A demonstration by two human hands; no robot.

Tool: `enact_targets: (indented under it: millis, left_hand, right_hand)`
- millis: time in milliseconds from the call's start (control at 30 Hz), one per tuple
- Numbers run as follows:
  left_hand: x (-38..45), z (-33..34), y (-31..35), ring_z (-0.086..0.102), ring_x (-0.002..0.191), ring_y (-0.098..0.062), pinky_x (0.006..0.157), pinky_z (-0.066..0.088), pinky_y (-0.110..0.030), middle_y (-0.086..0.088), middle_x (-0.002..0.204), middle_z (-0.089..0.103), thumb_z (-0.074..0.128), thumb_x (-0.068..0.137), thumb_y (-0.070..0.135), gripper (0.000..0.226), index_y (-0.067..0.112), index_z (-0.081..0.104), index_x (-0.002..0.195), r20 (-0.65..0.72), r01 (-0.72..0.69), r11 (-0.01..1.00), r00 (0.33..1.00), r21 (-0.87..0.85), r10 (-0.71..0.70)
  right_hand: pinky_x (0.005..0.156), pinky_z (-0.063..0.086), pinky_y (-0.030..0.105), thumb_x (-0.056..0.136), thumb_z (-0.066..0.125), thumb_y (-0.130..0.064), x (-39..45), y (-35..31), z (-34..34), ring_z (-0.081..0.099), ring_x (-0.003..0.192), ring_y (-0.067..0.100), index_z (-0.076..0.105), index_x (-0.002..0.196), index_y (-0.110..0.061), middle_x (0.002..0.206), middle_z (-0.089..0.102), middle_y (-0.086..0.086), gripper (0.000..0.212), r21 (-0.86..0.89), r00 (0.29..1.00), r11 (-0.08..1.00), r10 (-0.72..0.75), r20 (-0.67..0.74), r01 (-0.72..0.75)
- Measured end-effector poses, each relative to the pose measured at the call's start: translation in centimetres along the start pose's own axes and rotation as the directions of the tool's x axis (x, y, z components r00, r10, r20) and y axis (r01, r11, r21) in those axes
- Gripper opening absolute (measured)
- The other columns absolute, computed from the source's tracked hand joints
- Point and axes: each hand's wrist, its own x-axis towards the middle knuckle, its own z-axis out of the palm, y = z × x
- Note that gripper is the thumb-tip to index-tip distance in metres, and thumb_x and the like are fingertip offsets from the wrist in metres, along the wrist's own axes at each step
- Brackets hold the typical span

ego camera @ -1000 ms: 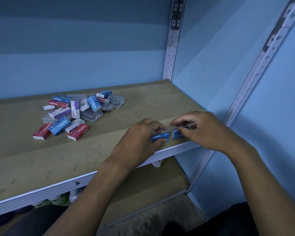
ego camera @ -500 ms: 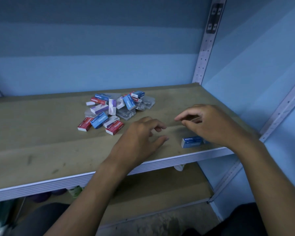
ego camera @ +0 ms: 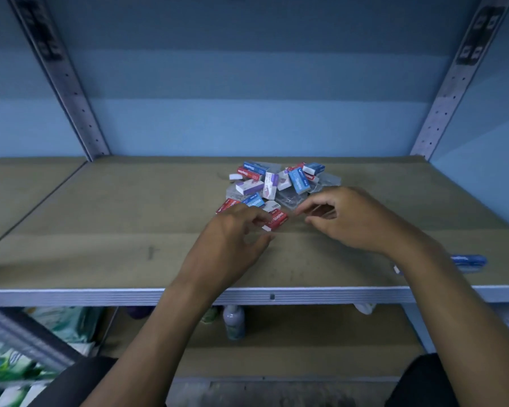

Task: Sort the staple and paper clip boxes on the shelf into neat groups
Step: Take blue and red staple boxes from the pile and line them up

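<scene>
Boxes of staples and clips (ego camera: 276, 186) lie heaped mid-shelf on the tan board (ego camera: 130, 230). Left hand (ego camera: 235, 233) pinches a red staple box (ego camera: 275, 220) at the heap's near edge; right hand (ego camera: 353, 218) hovers beside, fingers loosely curled, empty. Blue walls (ego camera: 247, 121) surround.

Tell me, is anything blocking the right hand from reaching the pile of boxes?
Nothing visible does. The right hand hovers at the near edge of the pile of boxes, with only bare shelf beneath its fingers.
</scene>
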Motion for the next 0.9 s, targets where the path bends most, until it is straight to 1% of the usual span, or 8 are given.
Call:
enact_targets:
  millis: [100,233,367,500,600,700,800,900]
  left_hand:
    - [-0.5,-0.5,-1.5,0.06,0.083,-0.011,0.079,0.047,-0.021,0.008,0.097,0.068,0.07,0.08,0.03,0.022,0.026,0.07,0.102,-0.051,0.108,0.991,0.993,0.079,-0.104]
    - [-0.6,-1.0,-3.1,0.059,0.097,-0.024,0.086,0.049,-0.04,0.006,0.108,0.063,0.055,0.077,0.045,0.034,0.034,0.064,0.108,-0.021,0.27,0.941,0.962,0.203,-0.271]
    - [-0.6,-1.0,-3.4,0.041,0.125,-0.026,0.098,0.041,-0.042,0.008,0.138,0.047,0.057,0.085,0.043,0.049,0.036,0.05,0.133,0.024,0.397,0.865,0.905,0.305,-0.424]
    - [-0.5,-0.4,-2.8,0.024,0.141,-0.029,0.106,0.031,-0.049,0.01,0.153,0.033,0.05,0.09,0.052,0.058,0.04,0.033,0.144,0.106,0.375,0.84,0.888,0.393,-0.447]
    - [-0.9,-0.6,-2.2,0.023,0.143,-0.031,0.108,0.029,-0.049,0.011,0.153,0.034,0.048,0.092,0.052,0.055,0.041,0.034,0.144,0.122,0.354,0.848,0.894,0.396,-0.43]
    - [-0.9,-0.8,-2.3,0.027,0.142,-0.028,0.107,0.031,-0.048,0.011,0.148,0.041,0.05,0.091,0.052,0.052,0.04,0.041,0.14,0.103,0.357,0.855,0.901,0.377,-0.422]
    - [-0.7,-1.1,-2.4,0.04,0.13,-0.024,0.099,0.037,-0.044,0.009,0.132,0.054,0.054,0.087,0.051,0.041,0.037,0.054,0.126,0.059,0.365,0.866,0.911,0.342,-0.407]
    - [-0.7,-1.3,-2.5,0.05,0.113,-0.025,0.087,0.041,-0.039,0.007,0.113,0.059,0.061,0.084,0.05,0.03,0.034,0.059,0.11,0.027,0.344,0.874,0.926,0.343,-0.376]
  right_hand:
    - [0.09,0.055,0.028,0.089,0.071,-0.014,0.9,-0.6,1.2,0.065,0.091,-0.003,0.076,0.11,-0.033,0.101,0.071,-0.018,0.029,-0.001,0.999,0.999,-0.036,0.028,0.036]
    - [0.097,0.05,0.025,0.088,0.074,-0.021,1.9,-0.8,2.5,0.06,0.103,0.001,0.071,0.12,-0.032,0.112,0.061,-0.016,0.034,-0.033,0.998,0.998,-0.05,0.038,0.051]
    - [0.094,0.04,0.015,0.089,0.073,-0.024,3.1,-1.1,3.8,0.056,0.109,0.001,0.068,0.125,-0.035,0.12,0.058,-0.016,0.038,-0.071,0.997,0.997,-0.035,0.066,0.04]
    - [0.085,0.035,0.012,0.09,0.07,-0.027,3.0,-1.2,4.2,0.049,0.105,0.0,0.064,0.127,-0.039,0.118,0.052,-0.018,0.039,-0.108,0.994,0.994,-0.003,0.108,0.015]
    - [0.094,0.038,0.019,0.09,0.069,-0.03,2.4,-1.3,4.1,0.047,0.106,0.002,0.062,0.13,-0.041,0.12,0.05,-0.016,0.042,-0.12,0.992,0.993,0.009,0.128,0.007]
    - [0.089,0.037,0.02,0.09,0.068,-0.029,2.5,-1.5,4.0,0.049,0.1,0.004,0.064,0.126,-0.042,0.114,0.049,-0.013,0.038,-0.148,0.989,0.989,0.017,0.145,0.005]
    - [0.081,0.036,0.018,0.089,0.069,-0.026,2.6,-1.7,3.9,0.051,0.087,0.0,0.068,0.115,-0.039,0.109,0.048,-0.011,0.029,-0.142,0.99,0.99,0.025,0.141,-0.005]
    - [0.079,0.038,0.019,0.086,0.073,-0.026,2.5,-1.7,3.9,0.052,0.086,0.0,0.07,0.102,-0.035,0.106,0.05,-0.01,0.019,-0.141,0.993,0.99,0.011,0.118,0.006]
